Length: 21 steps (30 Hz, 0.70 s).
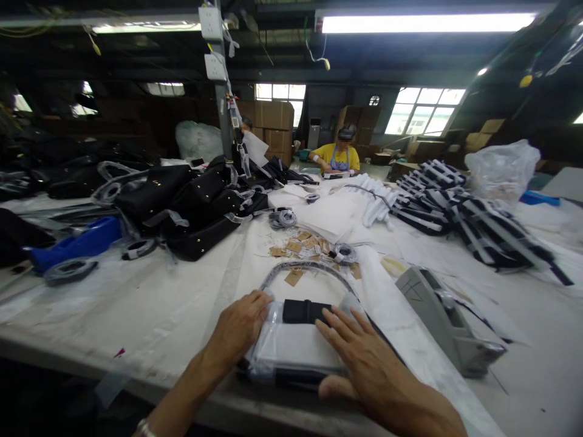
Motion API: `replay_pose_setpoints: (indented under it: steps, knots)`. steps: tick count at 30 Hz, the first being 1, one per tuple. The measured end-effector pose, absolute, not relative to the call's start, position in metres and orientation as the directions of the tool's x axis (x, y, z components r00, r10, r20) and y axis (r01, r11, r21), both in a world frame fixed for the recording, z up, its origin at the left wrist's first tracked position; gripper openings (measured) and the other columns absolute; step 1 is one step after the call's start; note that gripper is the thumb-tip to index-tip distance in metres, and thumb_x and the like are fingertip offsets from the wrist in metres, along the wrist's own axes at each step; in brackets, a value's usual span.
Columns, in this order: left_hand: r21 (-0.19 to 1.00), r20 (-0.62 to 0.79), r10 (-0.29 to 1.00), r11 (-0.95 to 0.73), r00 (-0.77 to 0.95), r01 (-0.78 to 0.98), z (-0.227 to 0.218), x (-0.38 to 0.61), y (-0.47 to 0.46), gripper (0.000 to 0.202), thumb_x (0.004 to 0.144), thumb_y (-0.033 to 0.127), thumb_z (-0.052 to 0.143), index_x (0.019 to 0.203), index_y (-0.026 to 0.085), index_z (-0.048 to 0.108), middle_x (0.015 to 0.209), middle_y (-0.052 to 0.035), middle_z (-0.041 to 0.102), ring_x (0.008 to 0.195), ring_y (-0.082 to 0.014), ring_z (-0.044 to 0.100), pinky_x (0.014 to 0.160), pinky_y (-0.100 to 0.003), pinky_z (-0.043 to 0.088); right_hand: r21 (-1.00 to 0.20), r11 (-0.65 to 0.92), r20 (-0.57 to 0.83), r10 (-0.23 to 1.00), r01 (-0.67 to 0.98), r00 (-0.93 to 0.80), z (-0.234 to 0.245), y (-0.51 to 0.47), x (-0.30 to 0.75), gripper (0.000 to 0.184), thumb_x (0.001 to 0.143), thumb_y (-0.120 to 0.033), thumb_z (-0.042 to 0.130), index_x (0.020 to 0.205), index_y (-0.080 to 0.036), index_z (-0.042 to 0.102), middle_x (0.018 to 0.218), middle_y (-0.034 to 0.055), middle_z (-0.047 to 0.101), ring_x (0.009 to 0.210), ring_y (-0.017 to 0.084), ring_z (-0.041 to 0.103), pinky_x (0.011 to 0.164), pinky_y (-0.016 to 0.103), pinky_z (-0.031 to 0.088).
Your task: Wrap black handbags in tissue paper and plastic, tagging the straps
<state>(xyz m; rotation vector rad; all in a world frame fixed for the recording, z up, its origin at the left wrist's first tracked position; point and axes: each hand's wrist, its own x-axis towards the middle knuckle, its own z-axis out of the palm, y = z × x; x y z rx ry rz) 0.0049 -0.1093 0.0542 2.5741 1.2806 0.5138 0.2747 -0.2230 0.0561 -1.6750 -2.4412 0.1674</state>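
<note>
a wrapped bag point(296, 347) is lying at bottom center, its handle point(314, 265) arching above. the left hand point(243, 321) is touching its upper left corner; the right hand point(359, 352) is resting spread over its right side. black bags point(195, 197) are lying heaped at left, tan tags point(294, 246) near center, a gray dispenser point(437, 325) at lower right. a person in yellow point(326, 155) is showing above center.

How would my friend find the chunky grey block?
Start at the white table. Look right of the person's right hand. The chunky grey block sits there, solid and angular with dark lines marked on it, unlike the flat white sheet beside it.
</note>
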Motion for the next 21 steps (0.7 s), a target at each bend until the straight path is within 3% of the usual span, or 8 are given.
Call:
replay_pose_setpoints:
  steps: [3,6,9,12,15,18,21]
  knots:
    - [0.267,0.005,0.799,-0.58,0.601,0.77,0.057,0.019,-0.07,0.035,0.095,0.02,0.037,0.122,0.026,0.06,0.123,-0.0048,0.064,0.113,-0.0221,0.061,0.095,-0.034,0.046,-0.249,0.424,0.059,0.904,0.871,-0.424,0.049,-0.213,0.261,0.106,0.068,-0.079,0.068,0.152,-0.023,0.035,0.156,0.0164,0.034,0.143,0.041,0.029,0.117,0.062,0.024]
    - [0.252,-0.071,0.775,-0.595,0.628,0.763,0.057,0.027,-0.047,0.028,0.09,0.024,0.046,0.109,0.027,0.066,0.114,-0.0043,0.067,0.103,-0.025,0.066,0.086,-0.034,0.048,-0.238,0.447,0.024,0.89,0.862,-0.455,0.024,-0.208,0.256,0.12,0.061,-0.075,0.077,0.156,-0.023,0.025,0.158,0.0195,0.027,0.143,0.044,0.027,0.114,0.065,0.026]
    - [0.255,-0.128,0.771,-0.582,0.624,0.772,0.057,0.031,-0.038,0.022,0.084,0.025,0.051,0.099,0.027,0.067,0.106,-0.0044,0.07,0.098,-0.0262,0.066,0.081,-0.034,0.047,-0.194,0.465,0.031,0.883,0.864,-0.468,0.006,-0.208,0.26,0.121,0.061,-0.068,0.081,0.157,-0.024,0.02,0.159,0.0202,0.025,0.142,0.046,0.027,0.112,0.067,0.028]
    - [0.255,-0.184,0.787,-0.54,0.588,0.802,0.058,0.032,-0.035,0.021,0.08,0.024,0.051,0.093,0.024,0.067,0.099,-0.0086,0.072,0.096,-0.0302,0.066,0.079,-0.037,0.046,-0.154,0.52,0.072,0.854,0.84,-0.515,0.005,-0.207,0.268,0.108,0.07,-0.059,0.08,0.156,-0.026,0.022,0.156,0.0172,0.032,0.14,0.044,0.033,0.111,0.062,0.033]
    - [0.288,-0.244,0.775,-0.516,0.583,0.807,0.06,0.029,-0.032,0.022,0.079,0.025,0.05,0.092,0.023,0.068,0.096,-0.0099,0.073,0.093,-0.0316,0.067,0.077,-0.038,0.045,-0.066,0.58,0.151,0.81,0.812,-0.566,0.011,-0.205,0.275,0.077,0.088,-0.04,0.068,0.154,-0.029,0.029,0.151,0.0123,0.044,0.137,0.036,0.043,0.11,0.053,0.039]
    - [0.379,-0.306,0.718,-0.51,0.625,0.772,0.064,0.025,-0.024,0.025,0.083,0.034,0.048,0.093,0.025,0.069,0.09,-0.0051,0.074,0.086,-0.0263,0.067,0.073,-0.033,0.044,0.055,0.605,0.219,0.769,0.795,-0.6,0.012,-0.202,0.278,0.059,0.096,-0.029,0.056,0.151,-0.029,0.034,0.146,0.0103,0.05,0.133,0.032,0.049,0.106,0.048,0.045]
    - [0.461,-0.346,0.664,-0.495,0.663,0.736,0.067,0.025,-0.016,0.023,0.082,0.037,0.052,0.084,0.027,0.072,0.078,0.0005,0.072,0.073,-0.0203,0.066,0.064,-0.027,0.042,0.138,0.605,0.276,0.737,0.784,-0.617,0.005,-0.2,0.279,0.054,0.098,-0.029,0.052,0.15,-0.028,0.036,0.145,0.0096,0.052,0.13,0.031,0.052,0.103,0.046,0.048]
